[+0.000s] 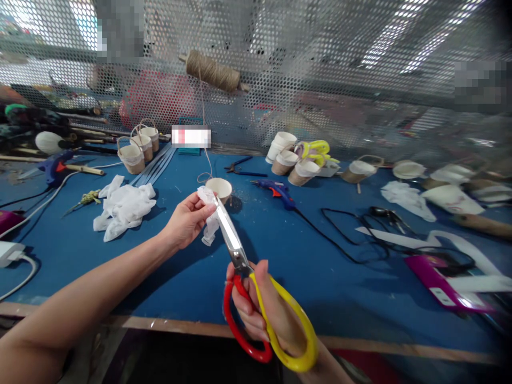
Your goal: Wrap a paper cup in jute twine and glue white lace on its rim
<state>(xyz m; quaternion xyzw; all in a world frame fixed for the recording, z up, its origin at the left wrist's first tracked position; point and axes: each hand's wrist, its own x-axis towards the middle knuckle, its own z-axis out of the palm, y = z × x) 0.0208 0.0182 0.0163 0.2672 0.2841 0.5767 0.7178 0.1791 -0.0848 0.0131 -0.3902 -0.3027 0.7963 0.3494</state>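
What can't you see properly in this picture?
All in the head view:
- Tip of the scissors: covered by the white scrap pinched in the left hand.
- Fingers of the right hand: partly behind the red and yellow handles.
- The label: blurred out.
- Things behind the mesh screen: hazy through its holes.

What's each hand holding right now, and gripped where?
Left hand pinches a white fabric scrap by its upper edge. Right hand holds scissors by the red and yellow handle loops, blade tips at the scrap.

Blue table point(304, 272) with cups point(285, 143), glue gun point(277, 190)
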